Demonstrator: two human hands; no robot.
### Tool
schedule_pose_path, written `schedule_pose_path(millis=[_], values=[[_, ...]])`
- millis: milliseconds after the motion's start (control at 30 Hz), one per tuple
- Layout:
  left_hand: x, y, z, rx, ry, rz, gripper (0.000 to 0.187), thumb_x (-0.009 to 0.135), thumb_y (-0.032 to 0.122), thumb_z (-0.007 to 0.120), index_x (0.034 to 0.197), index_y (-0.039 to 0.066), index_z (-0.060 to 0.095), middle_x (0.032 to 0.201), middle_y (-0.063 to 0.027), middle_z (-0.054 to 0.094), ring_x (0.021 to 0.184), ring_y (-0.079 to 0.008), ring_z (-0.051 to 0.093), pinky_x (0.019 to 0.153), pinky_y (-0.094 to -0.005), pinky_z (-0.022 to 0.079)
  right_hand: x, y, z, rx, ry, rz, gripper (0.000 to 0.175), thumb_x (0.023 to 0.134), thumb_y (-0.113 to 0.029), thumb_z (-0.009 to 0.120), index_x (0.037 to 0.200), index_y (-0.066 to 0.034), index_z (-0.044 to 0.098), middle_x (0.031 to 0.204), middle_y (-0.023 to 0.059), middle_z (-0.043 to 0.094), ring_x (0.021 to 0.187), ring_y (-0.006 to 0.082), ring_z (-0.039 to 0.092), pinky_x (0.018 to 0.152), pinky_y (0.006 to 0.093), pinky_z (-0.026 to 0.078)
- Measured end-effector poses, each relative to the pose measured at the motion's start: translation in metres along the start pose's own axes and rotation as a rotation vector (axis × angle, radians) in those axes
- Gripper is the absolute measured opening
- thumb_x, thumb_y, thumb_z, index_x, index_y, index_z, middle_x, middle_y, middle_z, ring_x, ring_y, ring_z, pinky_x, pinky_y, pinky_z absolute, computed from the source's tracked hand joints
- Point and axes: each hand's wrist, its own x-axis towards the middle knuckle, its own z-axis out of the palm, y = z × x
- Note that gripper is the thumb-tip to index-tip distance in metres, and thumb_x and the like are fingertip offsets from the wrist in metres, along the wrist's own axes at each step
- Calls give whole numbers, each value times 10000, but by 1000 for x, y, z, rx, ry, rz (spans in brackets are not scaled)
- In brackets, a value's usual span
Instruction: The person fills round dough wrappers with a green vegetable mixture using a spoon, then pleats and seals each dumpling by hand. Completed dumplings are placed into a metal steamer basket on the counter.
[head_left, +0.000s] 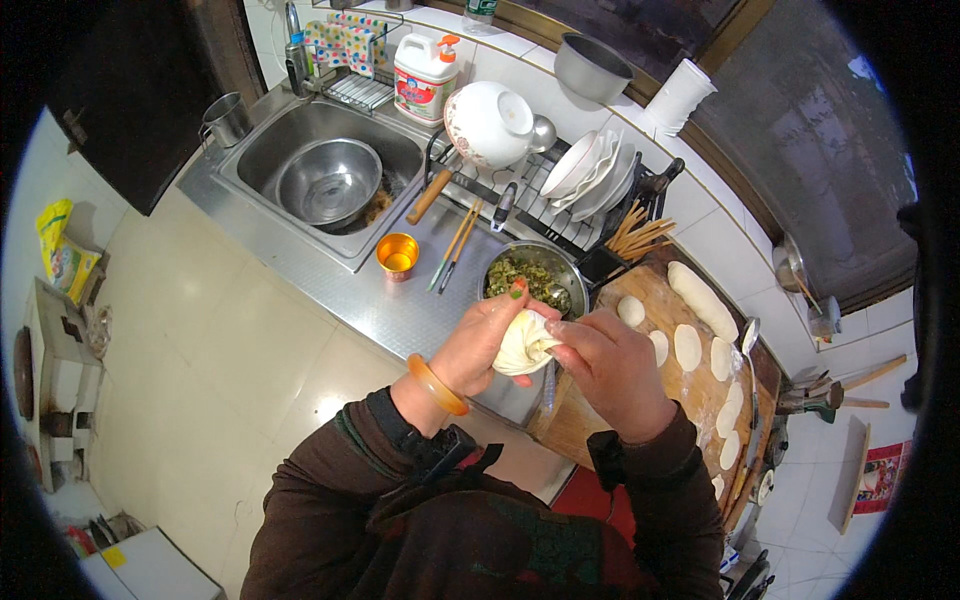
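Observation:
A round of pleated dough, a bun (520, 346), rests in my left hand (472, 341), its folds drawn towards a small opening on the right. My right hand (606, 367) pinches the dough's edge at that opening. Just beyond both hands stands a metal bowl (579, 279) of chopped green filling (517, 279), with a spoon partly in it. To the right, a floured wooden board (622, 420) carries several flat dough pieces (688, 347) and a thick dough roll (703, 301). What fills the bun is hidden from view.
An orange-gold cup (397, 255) and a pair of chopsticks (456, 247) lie left of the bowl. Behind is a dish rack (517, 196) with plates and an upturned bowl (489, 124). A sink (259, 161) holding a metal basin (328, 182) is at the left.

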Motion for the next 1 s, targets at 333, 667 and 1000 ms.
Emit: schedule_pose_path(millis=[333,667,1000], values=[[1,4,0,49,-3,-188,573,976,529,399,1041,16,645,891,-81,676,707,-178,668,446,-275,527,-6,1,-18,-134,-170,-134,232,823,-102,588,1054,-82,592,855,85,539,707,287,595,607,393,484],[-11,17,10,1,-87,231,644,968,580,340,1380,88,385,1267,-133,553,994,-239,649,643,-342,599,6,-2,12,413,100,158,121,836,-114,636,950,-72,636,821,113,595,720,303,607,601,395,483],[-1,-6,-7,-226,-118,-67,616,967,594,322,1163,58,555,977,-99,663,830,-192,682,495,-312,572,-2,-5,-21,-29,-78,-151,207,793,-138,655,982,-79,594,840,95,571,748,312,609,618,408,500]])
